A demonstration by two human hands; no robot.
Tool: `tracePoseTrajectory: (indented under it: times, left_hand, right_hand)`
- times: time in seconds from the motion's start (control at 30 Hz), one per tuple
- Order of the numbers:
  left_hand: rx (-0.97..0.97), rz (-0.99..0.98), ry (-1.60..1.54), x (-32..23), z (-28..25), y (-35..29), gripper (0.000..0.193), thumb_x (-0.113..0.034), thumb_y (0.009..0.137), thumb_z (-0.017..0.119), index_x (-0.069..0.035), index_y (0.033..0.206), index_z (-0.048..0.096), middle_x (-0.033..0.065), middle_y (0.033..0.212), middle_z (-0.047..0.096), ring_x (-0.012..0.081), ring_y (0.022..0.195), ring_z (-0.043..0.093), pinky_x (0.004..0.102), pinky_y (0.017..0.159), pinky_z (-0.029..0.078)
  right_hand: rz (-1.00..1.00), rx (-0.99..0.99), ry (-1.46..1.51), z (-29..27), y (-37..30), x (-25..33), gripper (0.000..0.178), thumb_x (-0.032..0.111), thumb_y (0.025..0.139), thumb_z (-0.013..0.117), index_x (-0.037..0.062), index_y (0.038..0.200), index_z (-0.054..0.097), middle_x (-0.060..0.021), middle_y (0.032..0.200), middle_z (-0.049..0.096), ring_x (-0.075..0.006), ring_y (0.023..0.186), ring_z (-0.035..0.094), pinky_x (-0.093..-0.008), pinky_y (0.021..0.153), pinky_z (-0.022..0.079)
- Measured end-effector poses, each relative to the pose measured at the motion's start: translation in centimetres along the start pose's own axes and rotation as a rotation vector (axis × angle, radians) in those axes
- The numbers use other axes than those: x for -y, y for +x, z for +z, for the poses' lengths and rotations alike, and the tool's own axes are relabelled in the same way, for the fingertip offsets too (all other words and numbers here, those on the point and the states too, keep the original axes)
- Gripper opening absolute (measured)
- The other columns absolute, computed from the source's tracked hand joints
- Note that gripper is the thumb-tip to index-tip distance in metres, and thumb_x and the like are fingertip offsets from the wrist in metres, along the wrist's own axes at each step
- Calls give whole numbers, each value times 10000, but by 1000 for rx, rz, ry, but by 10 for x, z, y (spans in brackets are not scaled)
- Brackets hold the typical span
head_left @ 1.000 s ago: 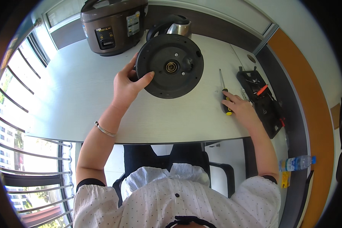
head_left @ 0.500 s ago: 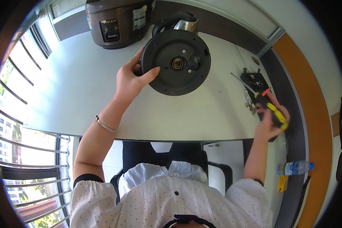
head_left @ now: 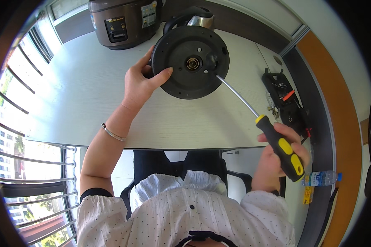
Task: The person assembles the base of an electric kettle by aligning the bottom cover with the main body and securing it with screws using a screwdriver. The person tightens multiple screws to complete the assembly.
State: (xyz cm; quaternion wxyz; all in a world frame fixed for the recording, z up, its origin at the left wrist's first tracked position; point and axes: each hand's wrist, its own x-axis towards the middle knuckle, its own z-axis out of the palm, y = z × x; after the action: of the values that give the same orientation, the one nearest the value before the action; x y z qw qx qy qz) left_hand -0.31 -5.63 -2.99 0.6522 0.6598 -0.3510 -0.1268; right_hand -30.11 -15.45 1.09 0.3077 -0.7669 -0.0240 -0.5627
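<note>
My left hand [head_left: 142,84] grips the left edge of a round black kettle bottom [head_left: 181,87], thumb on its face and fingers behind. The face is turned up toward me and shows a ringed copper-coloured socket in the middle and two bright screws. Closed around a black-and-yellow handle, my right hand [head_left: 272,158] holds a long screwdriver [head_left: 239,97]. Its tip appears beside the lower screw [head_left: 206,71], slightly to the right of it; contact is unclear. Behind the round bottom show a kettle's black handle and steel body [head_left: 203,22]; whether they are joined to it I cannot tell.
A brown rice cooker [head_left: 123,29] stands at the back left of the white table [head_left: 90,94]. On the right lie an open black tool case [head_left: 276,84], a red-handled tool [head_left: 289,95] and small metal parts. Beyond is a water bottle [head_left: 321,178]. Barred windows are left.
My right hand has come away from the tool case with the screwdriver, bringing its tip left to the round bottom. My left hand keeps its hold. The view has shifted slightly.
</note>
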Motion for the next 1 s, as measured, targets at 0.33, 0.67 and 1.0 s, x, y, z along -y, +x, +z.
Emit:
tracePoseTrajectory:
  times: [0.33,0.67,1.0]
  left_hand:
    - [-10,7,-11,-1,1,-1,867,-352,660,752,38,1370,443,56,788,669,84,749,604,223,759,466]
    - [0,4,18,1,0,1,871,-356,665,747,48,1371,435,68,804,676,97,762,618,224,773,469]
    - [3,2,23,0,0,1,884,-376,658,742,51,1369,435,84,808,681,116,772,636,232,785,474]
  right_hand:
    - [-26,96,67,5,-1,-7,432,225,846,695,182,1191,437,-282,1109,588,-338,852,657,-363,592,596]
    - [-76,107,55,6,3,-10,445,199,838,696,167,1198,436,-286,1105,589,-326,821,666,-354,582,596]
    - [-104,87,67,10,4,-12,428,194,848,689,142,1191,440,-291,1094,591,-335,805,669,-359,581,599]
